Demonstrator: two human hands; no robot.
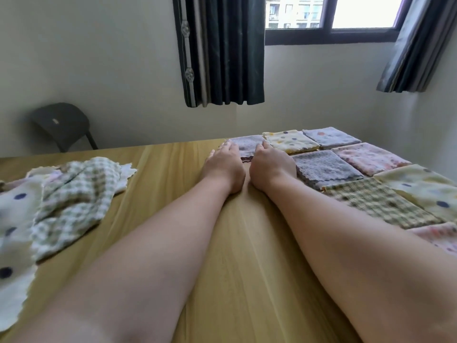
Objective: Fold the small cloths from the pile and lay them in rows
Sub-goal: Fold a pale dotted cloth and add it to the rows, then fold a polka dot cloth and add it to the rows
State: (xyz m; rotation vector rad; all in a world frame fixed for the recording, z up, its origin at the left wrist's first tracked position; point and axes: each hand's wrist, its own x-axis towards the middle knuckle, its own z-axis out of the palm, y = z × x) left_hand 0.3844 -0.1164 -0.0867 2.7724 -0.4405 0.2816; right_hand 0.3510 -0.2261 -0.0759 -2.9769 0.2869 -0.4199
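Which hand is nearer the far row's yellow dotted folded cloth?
Right. The right hand rests on the purple folded cloth, beside the yellow dotted cloth; the left hand presses the purple cloth's opposite edge.

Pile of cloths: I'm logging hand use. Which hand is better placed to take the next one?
Probably left. The pile lies on the left, nearer the left hand; the right hand, beside the folded rows, would have to cross the left arm.

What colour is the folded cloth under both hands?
The folded cloth is greyish purple with faint spots, clearest in the head view.
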